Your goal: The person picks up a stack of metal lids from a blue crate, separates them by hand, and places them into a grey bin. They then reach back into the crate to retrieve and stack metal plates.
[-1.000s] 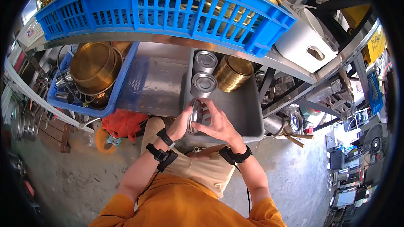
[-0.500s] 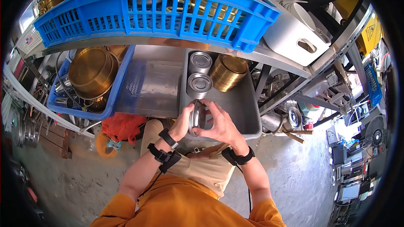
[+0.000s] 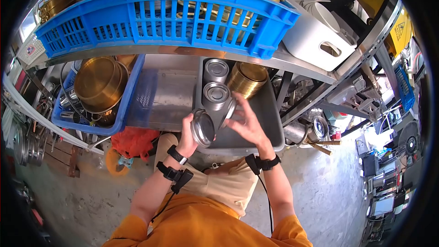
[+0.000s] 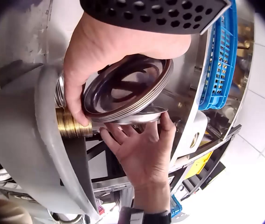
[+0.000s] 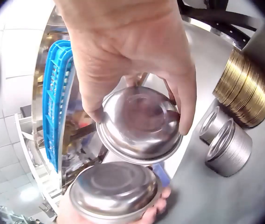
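Note:
My left hand grips a small stack of nested shallow steel dishes by its edge, tilted over the near side of the grey tub. Several rims lie close together in the left wrist view. To the right, my right hand holds a single steel dish between thumb and fingers, its rounded underside showing in the right wrist view. A narrow gap parts this dish from the stack in the head view. Just beyond the hands, two stacks of steel dishes stand in the tub beside a gold-coloured stack.
Overhead, a blue crate of gold-coloured ware and a white bin sit on a metal shelf. A blue basin with brass-coloured pots stands at the left. An orange-red bag lies below it.
My hands, earlier together around the dishes, have moved apart. The right hand has drawn one dish away to the right, while the left keeps the stack, now turned more face-up.

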Available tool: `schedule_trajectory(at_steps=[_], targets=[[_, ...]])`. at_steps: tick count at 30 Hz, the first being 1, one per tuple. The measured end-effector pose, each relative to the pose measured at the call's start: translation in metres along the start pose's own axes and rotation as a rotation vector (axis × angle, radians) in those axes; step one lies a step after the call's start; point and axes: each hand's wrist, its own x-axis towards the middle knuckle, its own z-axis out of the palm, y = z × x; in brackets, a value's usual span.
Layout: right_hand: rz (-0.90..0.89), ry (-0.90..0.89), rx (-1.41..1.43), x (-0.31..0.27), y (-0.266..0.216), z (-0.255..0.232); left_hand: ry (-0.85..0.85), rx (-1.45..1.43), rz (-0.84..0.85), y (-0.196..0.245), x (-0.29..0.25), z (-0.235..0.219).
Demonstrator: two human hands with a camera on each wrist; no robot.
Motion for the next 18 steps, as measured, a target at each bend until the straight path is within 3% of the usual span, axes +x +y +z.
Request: schedule_trajectory(at_steps=[3, 6, 8, 10, 11, 12, 18], targets=[[-0.144, 0.162, -0.144, 0.033, 0.026, -0.008, 0.028, -0.115, -0.037, -0.011, 0.003, -0.013], [-0.027, 0.204, -0.269, 0.06, 0.032, -0.008, 0.025, -0.128, -0.052, -0.007, 0.001, -0.015], [-0.111, 0.239, -0.411, 0.072, 0.07, -0.008, 0.012, -0.156, -0.063, -0.008, 0.001, -0.017], [0.008, 0.137, -0.783, 0.078, 0.109, -0.008, -0.001, -0.181, -0.073, -0.01, 0.001, -0.021], [0.175, -0.027, -0.828, 0.081, 0.13, -0.014, -0.013, -0.174, -0.049, -0.013, 0.002, -0.022], [0.169, -0.028, -0.829, 0.083, 0.14, -0.012, -0.027, -0.166, -0.024, -0.013, 0.002, -0.023], [0.405, -0.243, -1.026, 0.09, 0.135, 0.003, -0.008, -0.188, -0.029, -0.008, -0.004, -0.016]])
